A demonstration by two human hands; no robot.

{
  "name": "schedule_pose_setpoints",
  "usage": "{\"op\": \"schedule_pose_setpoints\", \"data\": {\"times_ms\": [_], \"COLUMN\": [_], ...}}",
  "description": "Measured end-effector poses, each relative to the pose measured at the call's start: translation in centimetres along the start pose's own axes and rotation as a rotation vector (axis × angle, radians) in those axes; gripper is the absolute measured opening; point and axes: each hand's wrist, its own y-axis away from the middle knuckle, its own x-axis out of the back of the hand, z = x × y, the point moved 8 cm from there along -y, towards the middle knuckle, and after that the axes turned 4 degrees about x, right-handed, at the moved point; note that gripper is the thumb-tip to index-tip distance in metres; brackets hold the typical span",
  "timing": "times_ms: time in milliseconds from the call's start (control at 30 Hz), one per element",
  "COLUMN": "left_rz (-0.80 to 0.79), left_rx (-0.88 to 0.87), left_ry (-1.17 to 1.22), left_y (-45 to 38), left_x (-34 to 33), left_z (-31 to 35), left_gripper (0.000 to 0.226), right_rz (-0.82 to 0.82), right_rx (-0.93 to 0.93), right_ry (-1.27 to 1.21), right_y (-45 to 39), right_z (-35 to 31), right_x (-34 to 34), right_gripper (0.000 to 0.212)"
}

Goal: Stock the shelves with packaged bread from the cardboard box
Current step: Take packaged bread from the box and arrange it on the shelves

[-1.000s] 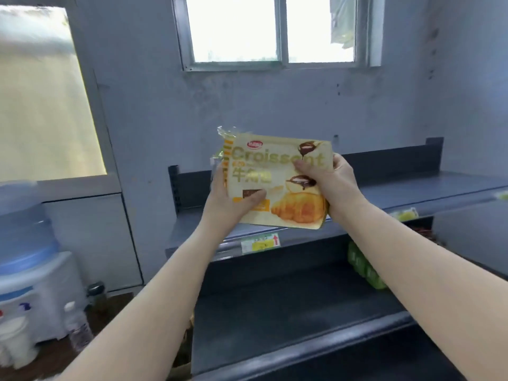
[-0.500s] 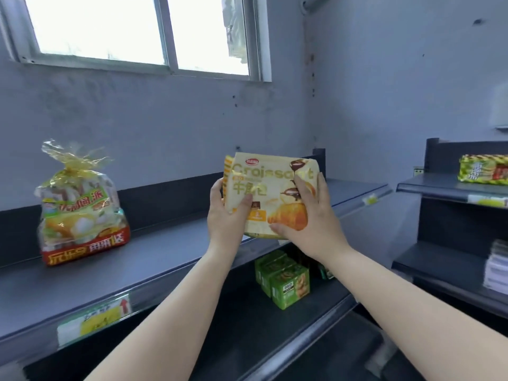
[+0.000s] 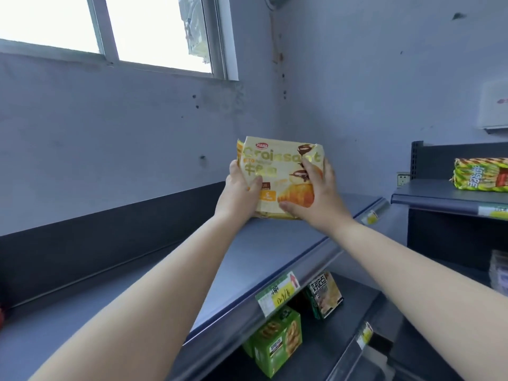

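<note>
I am standing in a corner of grey-blue walls with a window (image 3: pixel 154 31) up to the left of my hands, facing the long top shelf (image 3: pixel 264 251) that is running under my arms. Going left to right: my left hand (image 3: pixel 238 192) is gripping the left edge of the croissant pack (image 3: pixel 277 174), thumb curled over its front; the pack is standing upright between my hands, its bottom edge at or just above the shelf board, and I cannot tell if it is touching. My right hand (image 3: pixel 316 199) is gripping the right edge, fingers over the printed croissant. Farther right, on the neighbouring shelf (image 3: pixel 439 198), a green-and-yellow packet (image 3: pixel 481 174) is lying flat. Below my right forearm, green boxes (image 3: pixel 277 342) are sitting on the lower shelf. I am judging this pack as nearly placed, not yet let go; most of the top shelf is looking unfilled, and the cardboard box is out of sight, so how much is left I cannot say.
</note>
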Motion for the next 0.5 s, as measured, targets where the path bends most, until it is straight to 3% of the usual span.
{"op": "schedule_pose_setpoints", "data": {"times_ms": [167, 500], "left_rz": [-0.06, -0.013], "left_rx": [0.005, 0.126], "left_ry": [-0.116, -0.227], "left_y": [-4.5, -13.3], "left_x": [-5.3, -14.3], "left_z": [-2.4, -4.7], "left_gripper": [0.079, 0.095], "right_rz": [-0.023, -0.182], "right_rx": [-0.037, 0.066], "right_ry": [-0.02, -0.093], "right_y": [-4.2, -14.1], "right_z": [6.0, 18.3], "right_x": [-2.2, -5.7], "right_gripper": [0.096, 0.093]}}
